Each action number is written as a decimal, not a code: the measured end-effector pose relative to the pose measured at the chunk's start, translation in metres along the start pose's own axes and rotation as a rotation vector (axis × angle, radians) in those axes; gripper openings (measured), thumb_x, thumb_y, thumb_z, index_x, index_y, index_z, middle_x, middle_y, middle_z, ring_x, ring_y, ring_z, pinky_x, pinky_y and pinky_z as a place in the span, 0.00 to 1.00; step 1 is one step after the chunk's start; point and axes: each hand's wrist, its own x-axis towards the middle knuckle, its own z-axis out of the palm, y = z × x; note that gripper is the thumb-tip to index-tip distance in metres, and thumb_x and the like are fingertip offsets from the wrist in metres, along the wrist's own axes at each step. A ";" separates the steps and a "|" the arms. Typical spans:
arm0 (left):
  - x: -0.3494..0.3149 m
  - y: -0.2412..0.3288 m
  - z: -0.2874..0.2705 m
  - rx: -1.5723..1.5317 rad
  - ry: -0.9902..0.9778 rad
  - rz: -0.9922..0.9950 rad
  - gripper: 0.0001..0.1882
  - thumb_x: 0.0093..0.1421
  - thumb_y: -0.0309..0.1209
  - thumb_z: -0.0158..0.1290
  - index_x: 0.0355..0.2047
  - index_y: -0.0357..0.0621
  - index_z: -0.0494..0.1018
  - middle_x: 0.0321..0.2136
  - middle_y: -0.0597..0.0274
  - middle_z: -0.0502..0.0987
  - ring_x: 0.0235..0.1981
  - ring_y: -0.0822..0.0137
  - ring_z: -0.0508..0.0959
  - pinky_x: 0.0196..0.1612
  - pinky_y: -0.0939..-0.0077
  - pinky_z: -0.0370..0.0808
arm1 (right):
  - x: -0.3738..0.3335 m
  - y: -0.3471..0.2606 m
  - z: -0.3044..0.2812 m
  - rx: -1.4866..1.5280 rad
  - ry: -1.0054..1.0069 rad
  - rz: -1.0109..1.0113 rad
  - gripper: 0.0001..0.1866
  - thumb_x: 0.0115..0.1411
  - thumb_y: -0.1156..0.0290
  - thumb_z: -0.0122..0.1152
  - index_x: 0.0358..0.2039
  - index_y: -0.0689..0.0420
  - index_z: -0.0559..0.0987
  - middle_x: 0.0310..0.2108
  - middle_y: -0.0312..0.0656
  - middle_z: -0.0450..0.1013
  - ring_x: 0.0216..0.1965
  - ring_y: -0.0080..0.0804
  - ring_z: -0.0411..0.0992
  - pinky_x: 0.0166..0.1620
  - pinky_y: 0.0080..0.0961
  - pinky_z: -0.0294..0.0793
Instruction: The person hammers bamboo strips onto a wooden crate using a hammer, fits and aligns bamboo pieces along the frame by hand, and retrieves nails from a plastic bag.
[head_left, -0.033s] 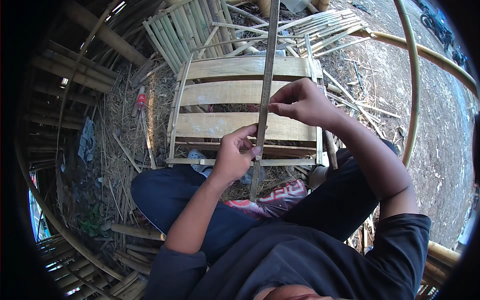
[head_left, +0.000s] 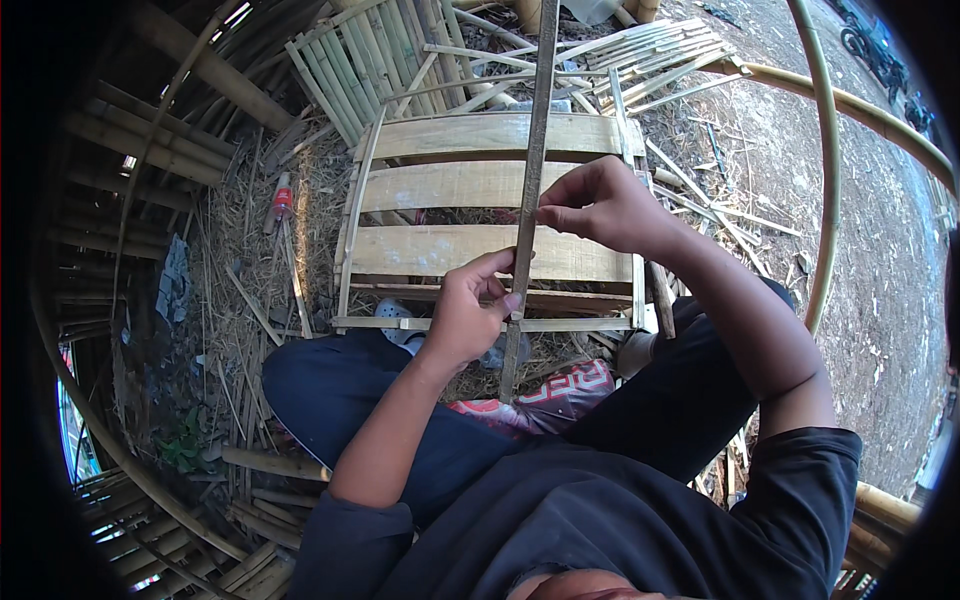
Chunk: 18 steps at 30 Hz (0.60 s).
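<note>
Grasping a long, narrow strip (head_left: 535,135) above a slatted wooden crate (head_left: 440,250) with the fingers (head_left: 487,264) of the left hand (head_left: 460,315); poising the right hand (head_left: 622,212), curled, at the strip's edge, grip impossible to tell.

Dark brown strip (head_left: 534,165), pale yellow slats (head_left: 440,187), navy trousers (head_left: 690,405), black shirt (head_left: 580,510)

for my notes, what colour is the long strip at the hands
The long strip is dark greyish brown, best seen in the head view.
</note>
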 end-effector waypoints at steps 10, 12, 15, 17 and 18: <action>0.000 -0.002 0.000 -0.011 0.005 -0.013 0.30 0.56 0.08 0.53 0.60 0.35 0.72 0.42 0.65 0.78 0.31 0.80 0.74 0.40 0.81 0.74 | 0.001 0.001 -0.004 0.054 -0.067 0.042 0.13 0.64 0.64 0.68 0.37 0.63 0.86 0.22 0.31 0.76 0.22 0.14 0.68 0.26 0.17 0.67; 0.000 -0.001 0.001 -0.021 0.007 -0.008 0.30 0.56 0.08 0.53 0.59 0.35 0.72 0.43 0.65 0.78 0.31 0.80 0.74 0.40 0.81 0.74 | 0.000 -0.001 -0.003 0.041 -0.059 0.036 0.13 0.64 0.64 0.68 0.37 0.63 0.86 0.22 0.31 0.76 0.22 0.14 0.68 0.26 0.16 0.66; 0.000 -0.001 0.001 -0.022 0.008 -0.005 0.30 0.55 0.08 0.53 0.59 0.35 0.72 0.44 0.65 0.78 0.30 0.80 0.73 0.40 0.81 0.74 | -0.001 -0.006 -0.004 0.007 -0.055 0.055 0.12 0.64 0.65 0.68 0.37 0.63 0.86 0.22 0.31 0.76 0.22 0.14 0.68 0.26 0.16 0.66; 0.000 0.000 0.001 -0.015 0.005 -0.007 0.30 0.55 0.08 0.53 0.59 0.36 0.72 0.45 0.64 0.77 0.30 0.80 0.73 0.40 0.81 0.74 | -0.001 -0.007 -0.004 -0.016 -0.059 0.079 0.12 0.64 0.65 0.68 0.36 0.63 0.85 0.22 0.31 0.76 0.22 0.13 0.68 0.26 0.16 0.66; 0.000 0.001 0.001 -0.005 -0.004 0.001 0.30 0.55 0.08 0.53 0.59 0.36 0.72 0.45 0.64 0.77 0.30 0.80 0.73 0.40 0.81 0.74 | -0.001 -0.006 -0.005 -0.007 -0.053 0.092 0.12 0.64 0.66 0.68 0.36 0.64 0.85 0.22 0.32 0.77 0.23 0.14 0.69 0.26 0.16 0.67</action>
